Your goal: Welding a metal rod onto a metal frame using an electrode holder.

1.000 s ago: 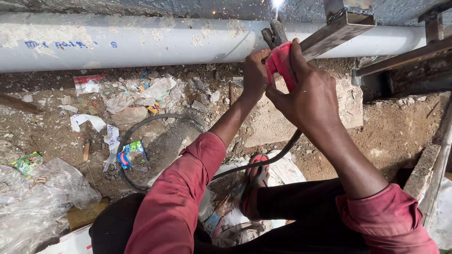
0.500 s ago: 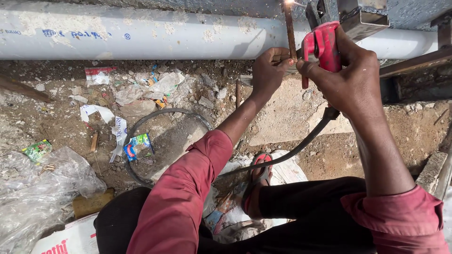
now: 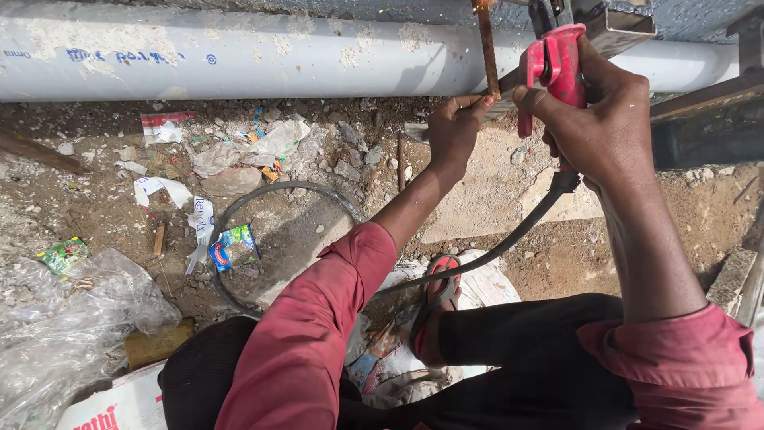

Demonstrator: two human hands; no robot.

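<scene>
The right hand (image 3: 605, 119) is closed around the red handle of the electrode holder (image 3: 557, 68), all fingers wrapped tight. A black cable (image 3: 493, 251) leaves the base of the holder toward 7 o'clock and runs down past the sandalled foot (image 3: 438, 291).

The left hand (image 3: 454, 131) pinches the lower part of the welding rod (image 3: 487, 52) between thumb and fingertips. The rod stands nearly upright, and its top end leaves the view at 12 o'clock. It crosses in front of the white pipe (image 3: 239, 60), which lies horizontally across the top of the view. A metal angle bar (image 3: 621, 24) sits at 1 o'clock from the holder, touching or just beside its head; which one cannot be told.

Whether the holder's clamp has hold of the rod is not visible.

Recommended practice for this step:
1. Keep the left pinch low on the rod so that the rod stays straight.
2. Hold the right wrist steady and keep the cable slack.
3. Keep both sleeves away from the metal.

Litter and plastic sheeting (image 3: 72, 318) lie at 8 o'clock.
</scene>
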